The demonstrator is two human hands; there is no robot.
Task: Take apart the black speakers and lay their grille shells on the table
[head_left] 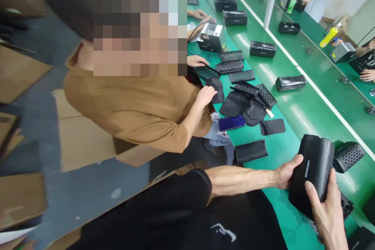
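Observation:
Between my two hands is a black speaker housing with "MERKURY" printed on its curved side. My left hand grips its left edge, the thumb lying on the front; the fingers behind are hidden. My right hand clasps the lower right part, thumb on the front and fingers along the right edge. Just beyond it stands a black perforated speaker shell. More dark perforated parts show partly behind my right hand. Left of my hands, a black curved panel lies near the table edge.
A co-worker in a brown shirt sits at my left, handling black cloth and a perforated grille. Nearby lie a phone and stacked black cloth pieces. Several speaker housings line the green conveyor. Cardboard covers the floor.

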